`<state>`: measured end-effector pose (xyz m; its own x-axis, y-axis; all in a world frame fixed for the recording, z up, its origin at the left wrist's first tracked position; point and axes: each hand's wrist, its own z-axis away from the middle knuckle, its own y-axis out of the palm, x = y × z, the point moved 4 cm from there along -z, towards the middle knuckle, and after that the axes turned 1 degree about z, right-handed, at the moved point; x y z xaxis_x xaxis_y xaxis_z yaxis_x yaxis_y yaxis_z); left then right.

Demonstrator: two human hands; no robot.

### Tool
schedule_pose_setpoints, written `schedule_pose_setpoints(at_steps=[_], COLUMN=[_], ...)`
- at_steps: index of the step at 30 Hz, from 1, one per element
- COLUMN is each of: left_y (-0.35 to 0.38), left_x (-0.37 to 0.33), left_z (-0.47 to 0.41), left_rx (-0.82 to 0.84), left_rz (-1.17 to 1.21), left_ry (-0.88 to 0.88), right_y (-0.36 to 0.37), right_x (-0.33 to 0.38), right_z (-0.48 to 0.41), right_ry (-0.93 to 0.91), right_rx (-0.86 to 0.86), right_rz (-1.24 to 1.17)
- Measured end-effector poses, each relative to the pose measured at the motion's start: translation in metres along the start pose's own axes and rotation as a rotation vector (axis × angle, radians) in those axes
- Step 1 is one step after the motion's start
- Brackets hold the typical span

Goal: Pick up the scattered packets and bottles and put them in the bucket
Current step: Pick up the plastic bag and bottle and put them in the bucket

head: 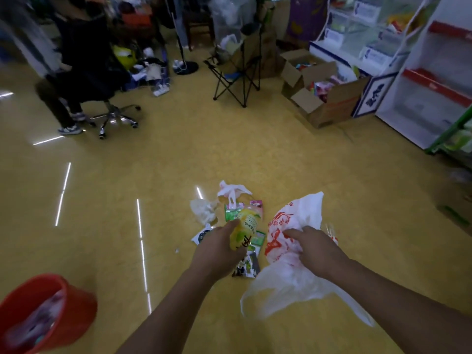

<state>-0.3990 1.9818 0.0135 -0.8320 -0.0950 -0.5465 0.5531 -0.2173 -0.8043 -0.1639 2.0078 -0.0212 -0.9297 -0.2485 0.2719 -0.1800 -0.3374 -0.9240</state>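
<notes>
Yellow-labelled bottle (246, 227): gripped round its lower body by the left hand (219, 247), fingers curled, above the litter on the floor (178, 162). It is probably rigid plastic, light and smooth; a full wrap at mid-body suits it best.

Bag (293, 218), white film with red print: the right hand (316, 247) clutches a bunch of it. Judged weightless, limp and slippery; gather it into a wad, or trailing film will drag.

Packets (246, 267) lie flat below the hands, touching one another. They are thin and crinkly; pinch at an edge seam.

Bucket (76, 302), red, stands well apart at lower left, partly filled.
</notes>
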Motion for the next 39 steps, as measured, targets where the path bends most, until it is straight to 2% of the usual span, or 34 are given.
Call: schedule_pose_setpoints(at_steps=[11,18,25,39], left_y=[-0.142,-0.205,-0.239,-0.263], left_x=[0.125,0.195,0.256,0.349], left_z=[0.072,0.123,0.167,0.221], left_rx=[-0.158,-0.244,-0.284,-0.362], left_rz=[0.078,0.017,0.057,0.091], left_ry=[-0.172,-0.233,-0.329,-0.545], right_y=[-0.024,-0.029,-0.014,0.032], right_x=[0.167,0.282,0.381,0.516], right_z=[-0.038,-0.068,-0.082,-0.125], right_ry=[-0.155,-0.264,-0.412,-0.652], right_rx=[-0.019,0.007,0.046,0.157], right_rz=[0.043,0.091,0.186,0.228])
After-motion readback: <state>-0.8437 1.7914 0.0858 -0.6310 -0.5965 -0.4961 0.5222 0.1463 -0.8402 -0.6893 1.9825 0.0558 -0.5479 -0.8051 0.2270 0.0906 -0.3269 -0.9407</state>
